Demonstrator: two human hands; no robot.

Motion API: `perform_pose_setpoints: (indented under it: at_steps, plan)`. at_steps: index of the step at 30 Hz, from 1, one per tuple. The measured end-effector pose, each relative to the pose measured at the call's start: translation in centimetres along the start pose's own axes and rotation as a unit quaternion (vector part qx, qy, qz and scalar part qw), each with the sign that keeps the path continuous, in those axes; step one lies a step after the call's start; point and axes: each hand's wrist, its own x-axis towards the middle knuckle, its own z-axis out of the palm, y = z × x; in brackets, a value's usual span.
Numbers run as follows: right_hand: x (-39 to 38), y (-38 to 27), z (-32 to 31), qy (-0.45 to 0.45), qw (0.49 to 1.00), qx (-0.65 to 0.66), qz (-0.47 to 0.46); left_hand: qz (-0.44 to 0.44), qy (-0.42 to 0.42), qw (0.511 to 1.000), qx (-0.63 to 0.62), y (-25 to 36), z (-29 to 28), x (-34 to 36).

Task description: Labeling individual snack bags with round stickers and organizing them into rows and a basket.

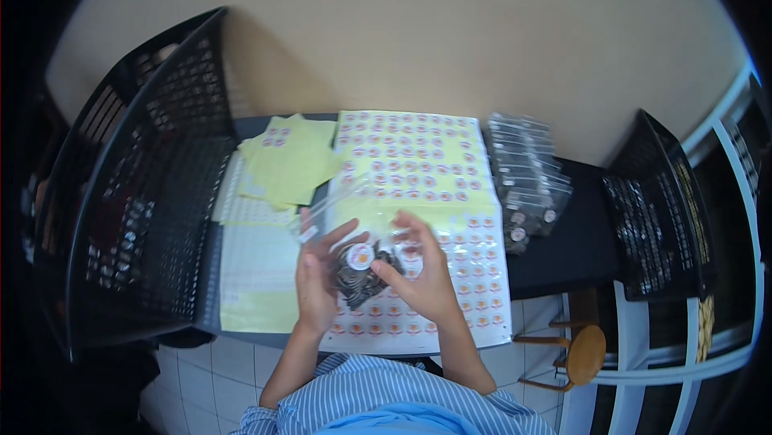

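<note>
Grey tabletop [212, 294], sticker sheet [402, 145] toward twelve o'clock. Right hand [426, 284] grips a clear pouch [355, 290], left hand [317, 289] alongside, fingers parted (round sticker [359, 256] apparently being pressed; next calls for smoothing).

A left hand [318, 290] and a right hand [426, 282] hold a clear bag [366, 286] of dark pieces over a sheet of stickers [482, 282]; the right thumb touches the bag beside its round label [360, 256]. Yellow paper [293, 162] lies on the table's left part, filled bags [527, 170] overlap on the right, and black baskets [161, 186] [659, 226] stand at both sides. A round-seated wooden stool [585, 354] is at lower right.
</note>
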Motion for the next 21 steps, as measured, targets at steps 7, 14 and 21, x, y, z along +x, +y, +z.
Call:
perform_pose_setpoints:
  at_steps: [7,14,21]
  plan:
    - [-2.8,2.2,-5.9,-0.089,0.981,0.136,0.105,-0.052,-0.059,0.997,-0.024,-1.6,4.1,0.3]
    - [-4.5,6.8,-15.3,0.227,0.959,0.171,0.02,-0.017,0.01,0.995,0.101,-3.1,2.1,0.4]
    - [-7.1,16.9,-27.1,0.408,0.908,0.044,0.08,0.031,0.24,0.896,0.372,-3.2,-8.5,-3.8]
